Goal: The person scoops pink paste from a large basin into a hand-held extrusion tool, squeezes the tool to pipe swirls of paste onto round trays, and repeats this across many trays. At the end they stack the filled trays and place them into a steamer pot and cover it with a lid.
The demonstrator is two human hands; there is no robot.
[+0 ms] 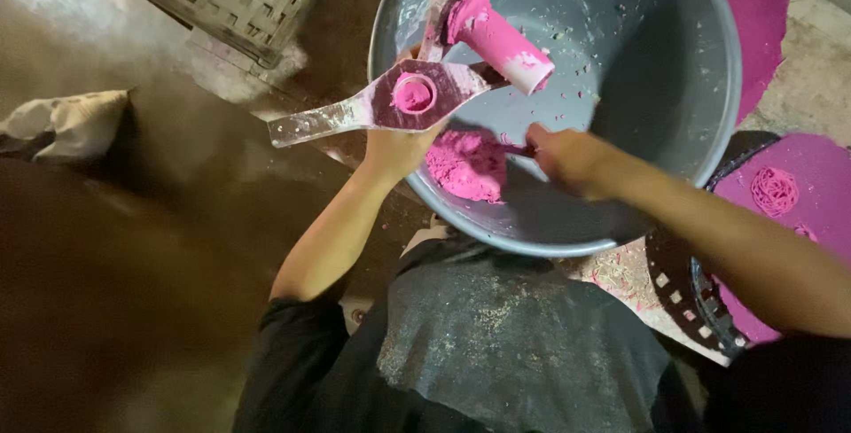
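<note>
The left hand (394, 151) grips a hinged press (417, 96) over the grey basin (674, 61), its cup already packed with pink dough and its plunger (498, 39) swung up. The right hand (563, 156) reaches into the dough lump (465, 165) in the basin; whether its fingers are wide or pinching, I cannot tell. One pink coil (774, 190) lies on the tray (709, 309) to the right; much dough is left
</note>
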